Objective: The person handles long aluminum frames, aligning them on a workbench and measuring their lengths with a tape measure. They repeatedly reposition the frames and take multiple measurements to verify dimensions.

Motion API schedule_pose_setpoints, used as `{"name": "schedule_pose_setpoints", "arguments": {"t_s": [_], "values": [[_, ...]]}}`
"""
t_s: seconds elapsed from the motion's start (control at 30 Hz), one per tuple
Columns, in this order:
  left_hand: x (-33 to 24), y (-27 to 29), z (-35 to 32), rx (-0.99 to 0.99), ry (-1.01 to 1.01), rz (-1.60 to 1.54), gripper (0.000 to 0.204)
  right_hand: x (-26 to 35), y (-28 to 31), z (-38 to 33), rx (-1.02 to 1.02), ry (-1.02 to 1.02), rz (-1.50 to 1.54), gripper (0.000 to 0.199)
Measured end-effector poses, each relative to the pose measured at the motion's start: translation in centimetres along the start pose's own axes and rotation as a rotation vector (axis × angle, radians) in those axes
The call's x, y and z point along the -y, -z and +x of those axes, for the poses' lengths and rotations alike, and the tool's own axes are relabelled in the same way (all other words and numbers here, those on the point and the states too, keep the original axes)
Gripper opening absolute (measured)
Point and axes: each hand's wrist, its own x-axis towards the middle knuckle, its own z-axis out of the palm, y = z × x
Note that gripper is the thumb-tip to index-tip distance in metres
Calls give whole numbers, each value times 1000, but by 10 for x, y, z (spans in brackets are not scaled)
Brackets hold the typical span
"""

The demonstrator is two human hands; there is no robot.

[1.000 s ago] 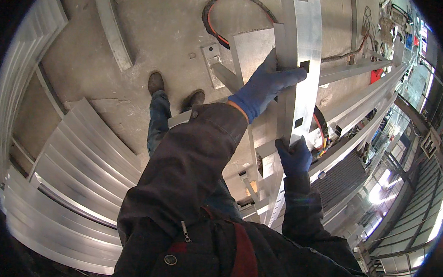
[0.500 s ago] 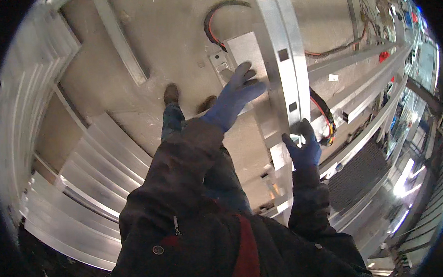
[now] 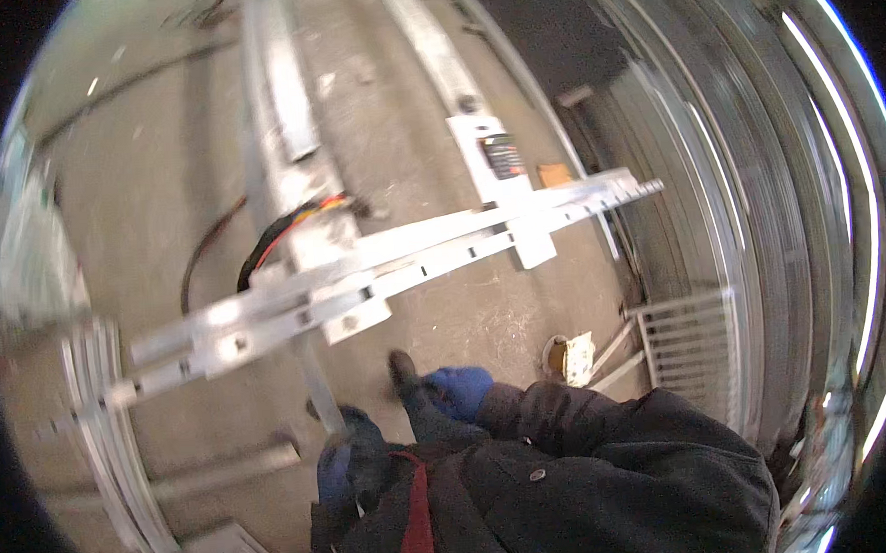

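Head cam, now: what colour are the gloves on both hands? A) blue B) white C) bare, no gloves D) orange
A: both the left hand and the right hand wear blue gloves, held close to the dark jacket below the long metal rail.

The view is bright and rather washed out, with even light falling from above on the pale concrete floor (image 3: pixel 158 191). Strong glare whitens the long slotted metal rail (image 3: pixel 392 264) across the middle and the curved metal bands (image 3: pixel 800 208) at the right of the frame. Motion blur smears nearly everything, most at the left edge. Fisheye distortion bends straight edges toward the black rim. The dark jacket (image 3: pixel 594 479) at the bottom lies in shade.
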Motion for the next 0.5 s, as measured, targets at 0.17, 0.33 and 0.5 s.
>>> {"name": "schedule_pose_setpoints", "arguments": {"t_s": [0.17, 0.33, 0.5], "values": [[-57, -80, -4, -248, 240, -181, 42, -103, 15, -101, -236, -133, 171, 34], [-103, -249, 63, -15, 133, 18, 44, -264, 9, -217, -460, -303, 330, 36], [-99, -490, 138, 183, 27, 288, 43, -428, 9, -330, -513, -483, 407, 37]]}}
